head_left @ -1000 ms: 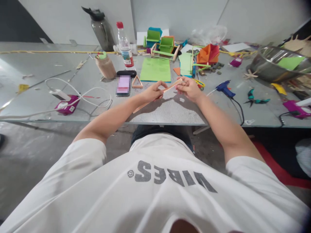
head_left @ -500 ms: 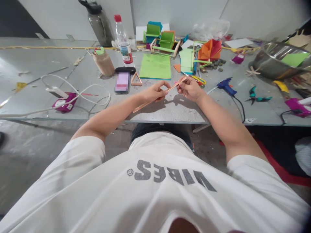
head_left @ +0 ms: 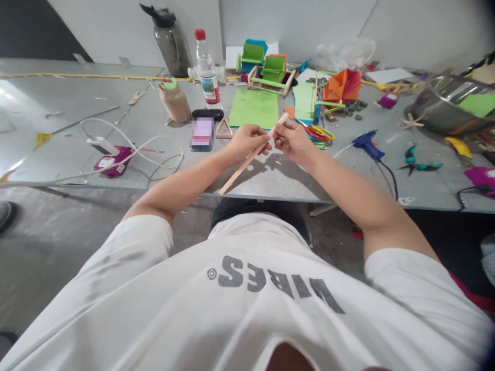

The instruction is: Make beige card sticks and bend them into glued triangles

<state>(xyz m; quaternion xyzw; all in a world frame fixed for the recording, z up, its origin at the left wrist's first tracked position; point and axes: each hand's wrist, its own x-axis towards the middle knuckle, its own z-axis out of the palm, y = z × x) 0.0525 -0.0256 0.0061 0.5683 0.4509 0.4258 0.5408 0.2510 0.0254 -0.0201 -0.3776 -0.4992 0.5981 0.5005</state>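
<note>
A long, flat, peach-coloured strip [head_left: 240, 172], perhaps folded paper, slants from the table's front edge up between my hands. My left hand [head_left: 251, 140] is closed on its middle part. Close to the upper end, my right hand [head_left: 294, 141] pinches the same strip, its fingertips almost touching those of the left. A small peach triangle frame [head_left: 224, 129] lies to the left, beside a phone [head_left: 201, 135] with a blurred screen. Behind my hands is a stack of green paper sheets [head_left: 254, 108].
Scissors [head_left: 320, 134], a blue glue gun [head_left: 368, 143] and teal-handled pliers [head_left: 419, 161] lie to the right, before a metal bowl [head_left: 419, 111]. Leftward are a power adapter [head_left: 112, 162] with a white cable, a stick holder [head_left: 175, 103] and a plastic bottle [head_left: 209, 85].
The strip has turned so its broad face shows and its lower end has come nearer the table edge. My hands have drawn closer together, and the view has shifted slightly.
</note>
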